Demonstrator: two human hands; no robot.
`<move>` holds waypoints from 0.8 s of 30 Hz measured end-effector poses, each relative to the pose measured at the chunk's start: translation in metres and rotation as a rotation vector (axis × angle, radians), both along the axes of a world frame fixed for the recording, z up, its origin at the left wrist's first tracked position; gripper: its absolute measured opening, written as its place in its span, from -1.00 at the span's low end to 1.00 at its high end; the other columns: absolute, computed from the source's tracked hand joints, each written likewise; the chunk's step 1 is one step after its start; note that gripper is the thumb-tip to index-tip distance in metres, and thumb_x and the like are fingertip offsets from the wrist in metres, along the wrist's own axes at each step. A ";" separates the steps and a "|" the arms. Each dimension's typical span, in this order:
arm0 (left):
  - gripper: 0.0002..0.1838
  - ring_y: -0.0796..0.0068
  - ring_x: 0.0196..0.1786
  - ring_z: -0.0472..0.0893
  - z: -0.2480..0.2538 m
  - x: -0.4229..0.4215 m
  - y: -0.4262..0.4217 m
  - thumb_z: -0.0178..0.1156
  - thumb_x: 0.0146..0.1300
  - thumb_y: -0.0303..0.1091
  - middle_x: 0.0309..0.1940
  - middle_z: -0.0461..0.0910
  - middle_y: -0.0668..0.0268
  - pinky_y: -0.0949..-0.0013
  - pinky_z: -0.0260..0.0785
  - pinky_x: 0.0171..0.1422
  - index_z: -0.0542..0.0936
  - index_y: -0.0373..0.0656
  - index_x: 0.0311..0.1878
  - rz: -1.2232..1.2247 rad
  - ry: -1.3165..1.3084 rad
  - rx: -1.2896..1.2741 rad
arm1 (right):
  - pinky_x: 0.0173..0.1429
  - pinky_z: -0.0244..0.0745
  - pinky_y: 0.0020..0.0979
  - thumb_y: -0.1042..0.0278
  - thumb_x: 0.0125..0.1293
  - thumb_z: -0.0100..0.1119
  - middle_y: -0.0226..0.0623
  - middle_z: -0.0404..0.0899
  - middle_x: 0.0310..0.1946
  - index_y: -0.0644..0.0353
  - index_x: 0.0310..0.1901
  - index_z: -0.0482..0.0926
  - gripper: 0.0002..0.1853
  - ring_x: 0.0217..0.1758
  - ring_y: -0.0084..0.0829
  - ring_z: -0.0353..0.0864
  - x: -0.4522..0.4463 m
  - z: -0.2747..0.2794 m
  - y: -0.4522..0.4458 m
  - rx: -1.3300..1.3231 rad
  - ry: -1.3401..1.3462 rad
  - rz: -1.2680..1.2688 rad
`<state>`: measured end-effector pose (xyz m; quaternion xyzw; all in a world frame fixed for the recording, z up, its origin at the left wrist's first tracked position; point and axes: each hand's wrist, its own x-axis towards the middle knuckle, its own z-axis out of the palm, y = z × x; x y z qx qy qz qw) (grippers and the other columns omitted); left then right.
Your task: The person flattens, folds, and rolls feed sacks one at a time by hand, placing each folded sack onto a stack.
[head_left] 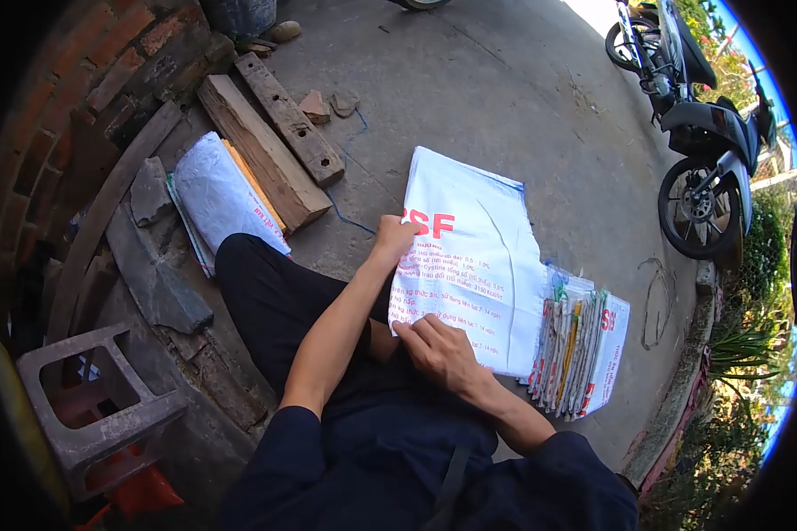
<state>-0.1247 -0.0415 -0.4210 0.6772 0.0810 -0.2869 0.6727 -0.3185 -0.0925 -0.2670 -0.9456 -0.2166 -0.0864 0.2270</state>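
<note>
A folded white woven sack (491, 239) with red and faint printed lettering lies over my lap, its far end reaching out above the concrete. Along its left edge, my left hand (397, 237) grips it with the thumb on top and the other fingers tucked out of sight. My right hand (443, 352) is closed on the sack's near left corner, fingers bent over the printed side. Just right of the sack, a row of several folded sacks (568, 347) stands on edge on the ground, partly covered by the one I hold.
More folded sacks (226, 190) lie on the left beside wooden beams (261, 150) and stone slabs (164, 274). A plastic stool (106, 425) is at the lower left, near a brick wall (71, 80). Motorbikes (704, 133) are parked on the right by a planted edge.
</note>
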 end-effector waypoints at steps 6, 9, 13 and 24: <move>-0.80 0.35 -0.41 0.71 -0.037 0.000 0.020 0.35 -0.06 -0.36 -0.46 0.71 0.11 0.29 0.50 -0.25 0.72 -0.34 -0.46 -0.107 -0.016 0.238 | -0.46 0.42 -0.36 0.62 0.00 0.27 -0.30 0.46 -0.45 0.27 -0.09 0.56 -0.64 -0.42 -0.35 0.48 -0.008 0.000 0.010 0.098 -0.035 -0.024; -0.81 0.31 -0.39 0.71 -0.036 0.002 0.021 0.36 -0.04 -0.38 -0.44 0.71 0.08 0.25 0.52 -0.26 0.70 -0.35 -0.46 -0.121 -0.059 0.283 | -0.43 0.46 -0.37 0.62 0.03 0.27 -0.30 0.52 -0.40 0.25 -0.06 0.57 -0.64 -0.41 -0.33 0.53 -0.015 0.000 0.019 0.084 0.070 -0.043; -0.78 0.26 -0.36 0.71 -0.017 -0.002 0.032 0.30 0.14 -0.47 -0.32 0.69 0.07 0.22 0.57 -0.29 0.64 -0.44 -0.21 -0.063 0.321 -0.179 | -0.11 0.55 -0.35 0.49 0.11 0.32 -0.23 0.59 -0.08 0.15 0.10 0.54 -0.54 -0.09 -0.27 0.63 -0.012 0.006 0.023 0.254 0.106 0.100; -0.58 0.32 -0.02 0.67 0.051 -0.076 0.065 0.23 0.29 -0.44 0.00 0.62 0.06 0.24 0.55 0.08 0.46 -0.42 0.16 -0.308 0.388 -0.221 | 0.01 0.50 0.03 -0.29 0.34 -0.02 0.44 0.27 0.22 0.16 0.50 0.01 -0.11 0.08 0.26 0.52 -0.009 -0.049 -0.098 -0.251 0.644 -0.673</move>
